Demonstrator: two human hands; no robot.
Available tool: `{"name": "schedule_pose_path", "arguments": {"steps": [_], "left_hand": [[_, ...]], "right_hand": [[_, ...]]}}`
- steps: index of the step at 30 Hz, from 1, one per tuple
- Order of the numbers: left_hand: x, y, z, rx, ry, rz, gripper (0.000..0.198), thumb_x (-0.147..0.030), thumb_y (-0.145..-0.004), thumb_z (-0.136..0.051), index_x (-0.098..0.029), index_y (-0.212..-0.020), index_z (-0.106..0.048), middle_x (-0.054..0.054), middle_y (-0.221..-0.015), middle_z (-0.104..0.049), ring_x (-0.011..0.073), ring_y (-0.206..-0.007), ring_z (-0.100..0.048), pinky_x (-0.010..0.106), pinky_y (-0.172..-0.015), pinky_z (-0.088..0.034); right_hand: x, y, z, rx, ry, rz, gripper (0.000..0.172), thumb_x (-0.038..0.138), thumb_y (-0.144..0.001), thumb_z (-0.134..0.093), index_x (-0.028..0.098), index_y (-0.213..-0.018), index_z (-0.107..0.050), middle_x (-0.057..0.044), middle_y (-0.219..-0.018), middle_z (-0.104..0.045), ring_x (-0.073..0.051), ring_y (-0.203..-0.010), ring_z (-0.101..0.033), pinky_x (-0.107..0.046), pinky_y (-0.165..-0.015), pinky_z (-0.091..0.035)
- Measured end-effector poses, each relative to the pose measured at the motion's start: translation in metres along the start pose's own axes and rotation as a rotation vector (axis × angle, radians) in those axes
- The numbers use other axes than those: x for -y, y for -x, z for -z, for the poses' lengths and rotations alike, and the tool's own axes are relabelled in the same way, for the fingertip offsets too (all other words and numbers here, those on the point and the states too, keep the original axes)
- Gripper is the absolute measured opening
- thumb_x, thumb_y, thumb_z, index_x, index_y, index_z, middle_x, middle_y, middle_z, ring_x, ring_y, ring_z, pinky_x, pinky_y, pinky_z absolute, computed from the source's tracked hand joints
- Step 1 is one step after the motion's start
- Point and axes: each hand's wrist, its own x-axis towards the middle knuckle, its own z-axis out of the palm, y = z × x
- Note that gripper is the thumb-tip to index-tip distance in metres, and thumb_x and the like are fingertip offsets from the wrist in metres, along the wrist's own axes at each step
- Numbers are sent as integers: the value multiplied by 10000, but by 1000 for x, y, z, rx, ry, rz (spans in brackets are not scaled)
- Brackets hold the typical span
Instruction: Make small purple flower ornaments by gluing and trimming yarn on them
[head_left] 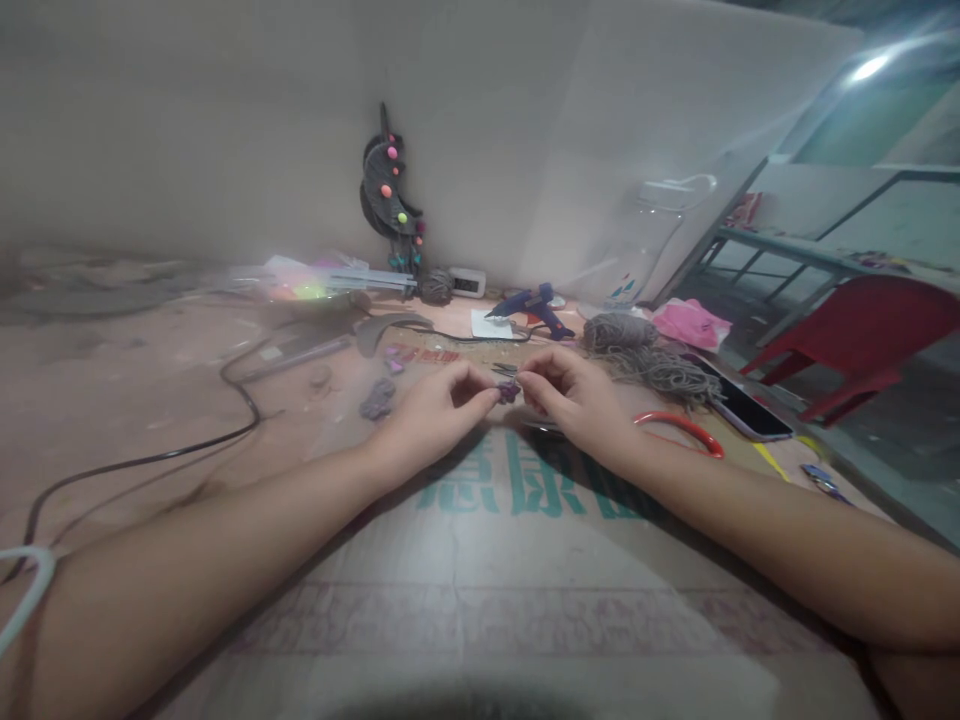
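Observation:
A small dark purple piece (508, 391), perhaps of yarn or cloth, sits between my two hands above the table. My left hand (442, 405) pinches its left side between thumb and fingers. At its right side the fingertips of my right hand (574, 400) are pressed together; what they grip there is too small to make out. Just beyond my fingers lies a dark, pointed metal tool (505, 370), partly hidden. A red-orange handle (682, 430), apparently of scissors, shows beside my right wrist. Grey-purple bits (378, 398) lie left of my left hand.
A blue glue gun (534, 308) rests behind my hands, its black cord (150, 458) running left. Grey yarn (652, 365), a phone (750, 400) and pink plastic (691, 324) are at right. A crescent ornament (388, 190) leans on the wall near a clear jug (649, 240).

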Motion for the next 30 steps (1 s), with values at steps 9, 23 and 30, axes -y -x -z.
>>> {"name": "schedule_pose_path", "arguments": {"steps": [9, 23, 30], "left_hand": [[4, -5, -1, 22, 196, 96, 224, -376, -840, -644, -156, -866, -611, 11, -750, -658, 133, -673, -598, 260, -656, -460], [10, -7, -1, 54, 298, 136, 268, -392, -837, -671, -137, -920, -658, 45, -848, -693, 150, -753, -667, 290, -737, -525], [9, -6, -1, 20, 299, 152, 280, -414, -820, -687, -147, -898, -649, 38, -845, -700, 142, -730, -657, 276, -708, -520]], "right_hand": [[-2, -2, -3, 120, -191, -144, 279, 446, -887, -584, 188, -787, -547, 35, -591, -555, -91, -492, -483, -231, -482, -406], [-8, 0, -1, -32, 78, 124, 189, 300, -873, -629, 186, -1015, -582, 16, -731, -549, -127, -643, -525, -257, -582, -422], [-4, 3, 2, -17, 342, 360, 66, 207, -921, -581, 193, -869, -619, -24, -775, -642, -141, -685, -569, -267, -635, -448]]}}
